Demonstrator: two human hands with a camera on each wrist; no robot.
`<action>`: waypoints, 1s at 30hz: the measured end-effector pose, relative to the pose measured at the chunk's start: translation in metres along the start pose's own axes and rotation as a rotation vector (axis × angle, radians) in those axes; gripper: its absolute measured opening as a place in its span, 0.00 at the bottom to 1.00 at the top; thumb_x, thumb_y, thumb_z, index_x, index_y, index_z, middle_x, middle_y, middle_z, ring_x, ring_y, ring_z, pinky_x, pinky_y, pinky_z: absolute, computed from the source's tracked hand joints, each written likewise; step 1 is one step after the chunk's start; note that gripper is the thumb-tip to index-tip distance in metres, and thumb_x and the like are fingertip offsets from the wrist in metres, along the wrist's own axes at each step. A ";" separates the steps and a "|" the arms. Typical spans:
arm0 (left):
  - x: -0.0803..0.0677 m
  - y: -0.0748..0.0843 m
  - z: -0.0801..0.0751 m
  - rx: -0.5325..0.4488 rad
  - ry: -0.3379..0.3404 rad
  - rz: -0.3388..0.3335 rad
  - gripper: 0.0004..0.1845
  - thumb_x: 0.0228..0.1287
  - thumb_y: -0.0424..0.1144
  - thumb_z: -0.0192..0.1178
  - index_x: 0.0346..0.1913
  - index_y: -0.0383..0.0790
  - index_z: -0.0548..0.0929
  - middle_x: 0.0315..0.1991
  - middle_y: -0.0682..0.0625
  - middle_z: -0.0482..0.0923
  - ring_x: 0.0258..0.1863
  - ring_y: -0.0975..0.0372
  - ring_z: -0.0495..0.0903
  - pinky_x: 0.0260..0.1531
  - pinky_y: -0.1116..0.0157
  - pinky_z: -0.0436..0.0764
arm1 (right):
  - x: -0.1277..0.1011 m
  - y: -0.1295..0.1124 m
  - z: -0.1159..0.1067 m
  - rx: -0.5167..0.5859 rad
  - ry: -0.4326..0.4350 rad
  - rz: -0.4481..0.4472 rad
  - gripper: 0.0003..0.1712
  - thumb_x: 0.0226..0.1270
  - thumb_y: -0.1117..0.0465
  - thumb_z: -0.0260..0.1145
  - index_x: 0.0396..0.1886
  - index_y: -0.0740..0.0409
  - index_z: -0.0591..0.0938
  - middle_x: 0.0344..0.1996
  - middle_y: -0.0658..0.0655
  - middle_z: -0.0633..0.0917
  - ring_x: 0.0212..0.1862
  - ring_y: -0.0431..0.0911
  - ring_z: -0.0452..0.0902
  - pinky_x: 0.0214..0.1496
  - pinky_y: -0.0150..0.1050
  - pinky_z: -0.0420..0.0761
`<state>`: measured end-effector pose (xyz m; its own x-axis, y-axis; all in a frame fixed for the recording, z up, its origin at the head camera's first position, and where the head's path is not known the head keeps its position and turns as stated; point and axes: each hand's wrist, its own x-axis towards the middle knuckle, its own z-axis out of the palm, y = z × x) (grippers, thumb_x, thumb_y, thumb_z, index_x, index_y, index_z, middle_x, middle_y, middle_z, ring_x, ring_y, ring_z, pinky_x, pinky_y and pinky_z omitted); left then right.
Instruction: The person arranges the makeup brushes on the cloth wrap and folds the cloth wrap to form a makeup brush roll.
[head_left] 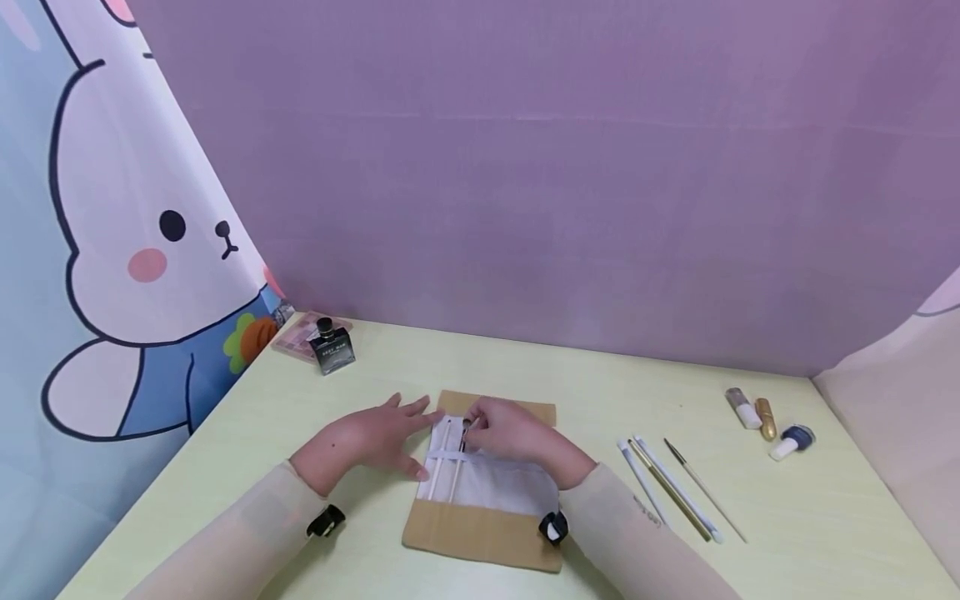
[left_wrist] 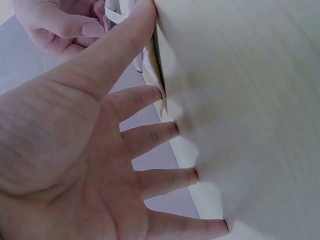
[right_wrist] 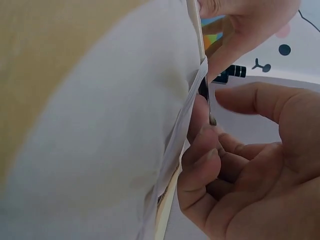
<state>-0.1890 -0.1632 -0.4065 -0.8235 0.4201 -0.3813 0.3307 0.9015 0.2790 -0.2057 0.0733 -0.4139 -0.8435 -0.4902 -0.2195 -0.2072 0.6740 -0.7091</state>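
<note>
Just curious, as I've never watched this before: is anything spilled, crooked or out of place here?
Nothing looks spilled or broken. One slight oddity: well right of the roll, the dark polish lies on its side, though such bottles usually stand. Its white cap looks on, and no leak shows.

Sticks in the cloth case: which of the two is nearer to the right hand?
The right stick, its dark end at the right hand; the left stick lies farther away.

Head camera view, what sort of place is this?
Probably a makeshift indoor recording corner: a pale yellow flat tabletop, bordered by a plain purple cloth backdrop and a light-blue cloth printed with a white cartoon rabbit.
</note>
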 end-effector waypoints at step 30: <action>0.000 0.000 0.001 -0.013 0.011 -0.007 0.53 0.59 0.59 0.78 0.85 0.55 0.64 0.88 0.44 0.53 0.85 0.30 0.50 0.71 0.27 0.69 | -0.039 0.009 -0.043 0.017 0.087 -0.009 0.23 0.80 0.55 0.62 0.69 0.57 0.80 0.44 0.55 0.88 0.41 0.44 0.83 0.42 0.38 0.81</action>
<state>-0.1890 -0.1631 -0.4075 -0.8308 0.4122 -0.3739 0.3186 0.9031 0.2879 -0.1961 0.1227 -0.3826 -0.8817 -0.4458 -0.1544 -0.2071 0.6598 -0.7223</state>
